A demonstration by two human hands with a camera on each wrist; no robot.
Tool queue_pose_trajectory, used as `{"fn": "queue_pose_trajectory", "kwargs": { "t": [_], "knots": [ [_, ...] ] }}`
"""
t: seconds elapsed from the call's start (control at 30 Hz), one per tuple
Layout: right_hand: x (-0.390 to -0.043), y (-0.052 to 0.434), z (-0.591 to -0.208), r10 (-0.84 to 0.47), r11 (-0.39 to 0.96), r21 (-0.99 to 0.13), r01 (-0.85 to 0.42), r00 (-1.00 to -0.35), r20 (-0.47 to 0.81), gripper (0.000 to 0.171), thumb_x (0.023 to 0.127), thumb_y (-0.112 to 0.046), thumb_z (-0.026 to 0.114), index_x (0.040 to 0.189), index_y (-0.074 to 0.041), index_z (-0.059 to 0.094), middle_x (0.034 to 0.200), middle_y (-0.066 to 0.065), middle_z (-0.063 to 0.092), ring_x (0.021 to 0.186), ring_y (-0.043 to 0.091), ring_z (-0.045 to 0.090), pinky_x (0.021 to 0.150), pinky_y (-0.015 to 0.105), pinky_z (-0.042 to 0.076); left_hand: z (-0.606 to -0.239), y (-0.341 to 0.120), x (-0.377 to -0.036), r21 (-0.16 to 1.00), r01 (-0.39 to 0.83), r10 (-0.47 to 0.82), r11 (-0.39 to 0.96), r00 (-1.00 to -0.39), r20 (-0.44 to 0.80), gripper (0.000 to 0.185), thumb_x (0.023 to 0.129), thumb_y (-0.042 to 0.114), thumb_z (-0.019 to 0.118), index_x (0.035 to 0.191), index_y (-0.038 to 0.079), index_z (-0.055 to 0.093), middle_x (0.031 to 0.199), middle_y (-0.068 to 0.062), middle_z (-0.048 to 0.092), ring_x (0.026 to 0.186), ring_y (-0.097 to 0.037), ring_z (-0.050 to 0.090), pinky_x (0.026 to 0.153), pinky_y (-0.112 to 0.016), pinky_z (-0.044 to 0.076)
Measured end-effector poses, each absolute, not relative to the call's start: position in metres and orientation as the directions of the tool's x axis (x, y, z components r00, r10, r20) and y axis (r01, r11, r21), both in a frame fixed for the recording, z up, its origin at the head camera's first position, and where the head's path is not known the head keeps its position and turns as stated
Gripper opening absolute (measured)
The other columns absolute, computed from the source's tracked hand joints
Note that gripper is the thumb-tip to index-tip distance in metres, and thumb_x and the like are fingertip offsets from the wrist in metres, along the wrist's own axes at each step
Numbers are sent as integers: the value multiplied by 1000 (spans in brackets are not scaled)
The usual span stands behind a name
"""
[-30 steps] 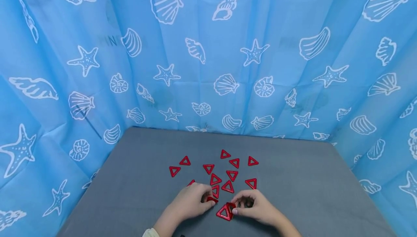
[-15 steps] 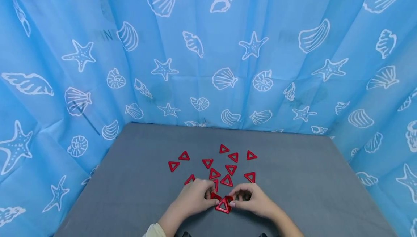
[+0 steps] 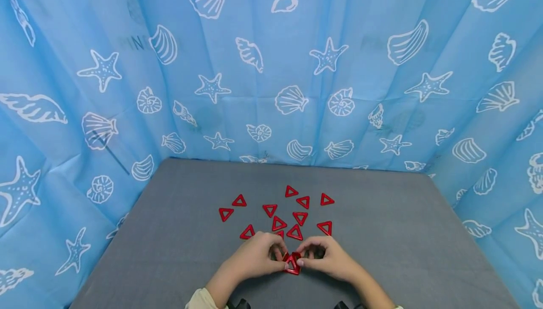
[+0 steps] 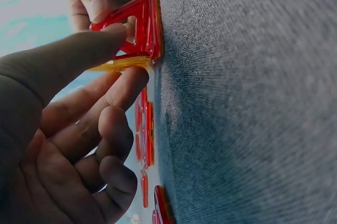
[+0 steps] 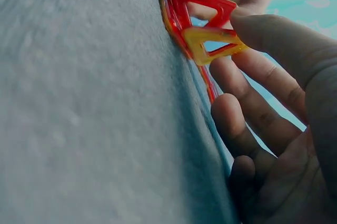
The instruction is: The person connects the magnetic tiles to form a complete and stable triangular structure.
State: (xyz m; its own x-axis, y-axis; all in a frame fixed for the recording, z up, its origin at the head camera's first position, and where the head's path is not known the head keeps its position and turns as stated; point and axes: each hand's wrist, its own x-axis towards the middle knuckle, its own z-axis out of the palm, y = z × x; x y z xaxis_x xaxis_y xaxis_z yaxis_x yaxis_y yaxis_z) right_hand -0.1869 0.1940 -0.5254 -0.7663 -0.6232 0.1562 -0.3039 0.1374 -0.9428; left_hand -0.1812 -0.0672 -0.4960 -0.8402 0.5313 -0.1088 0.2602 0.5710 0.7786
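My left hand [image 3: 256, 257] and right hand [image 3: 328, 258] meet at the front of the table over a small group of red triangular magnetic tiles [image 3: 292, 270]. In the left wrist view, the left thumb and index finger pinch a raised red tile [image 4: 141, 19] with a yellow-orange edge [image 4: 124, 64] below it. In the right wrist view, the right thumb and fingers pinch a tile with a yellow face [image 5: 196, 48]. Both raised tiles stand tilted against a tile flat on the cloth [image 4: 156, 27], their edges close together. The fingertips hide part of the group.
Several loose red triangle tiles lie flat behind the hands, among them a near one [image 3: 294, 232], one at left [image 3: 226, 214] and one at right [image 3: 326, 199]. A grey cloth [image 3: 403, 233] covers the table. A blue shell-print curtain [image 3: 271, 87] hangs behind it.
My left hand has brought its tile right to the group held by the right hand. The two hands are now closer together, and the head view has shifted slightly.
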Motion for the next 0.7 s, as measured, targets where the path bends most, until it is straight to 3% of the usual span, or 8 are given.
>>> {"fn": "queue_pose_trajectory", "kwargs": {
  "t": [0.23,0.43,0.7],
  "knots": [
    [-186,190,-528,-623,161,-944,-289,-771,130,16,97,-7,76,114,-6,75,92,13,70,73,4,60,62,25,52,-495,-69,-182,821,243,570,516,-813,-117,18,86,17,90,99,16,78,75,14,69,57,-4,57,54,-22,46],
    [-186,190,-529,-627,165,-948,-272,-771,111,16,97,-9,76,114,-7,75,93,9,73,75,1,60,63,24,52,-497,-70,-182,841,234,592,488,-797,-121,18,86,16,89,99,17,78,77,13,70,57,-4,56,54,-21,46],
    [-186,190,-530,-644,125,-950,-288,-752,143,16,97,-7,76,113,-6,75,94,19,73,76,1,61,63,24,53,-498,-70,-183,835,251,602,490,-790,-116,16,87,14,87,100,17,77,78,13,69,58,-3,56,54,-21,46]
  ]
}}
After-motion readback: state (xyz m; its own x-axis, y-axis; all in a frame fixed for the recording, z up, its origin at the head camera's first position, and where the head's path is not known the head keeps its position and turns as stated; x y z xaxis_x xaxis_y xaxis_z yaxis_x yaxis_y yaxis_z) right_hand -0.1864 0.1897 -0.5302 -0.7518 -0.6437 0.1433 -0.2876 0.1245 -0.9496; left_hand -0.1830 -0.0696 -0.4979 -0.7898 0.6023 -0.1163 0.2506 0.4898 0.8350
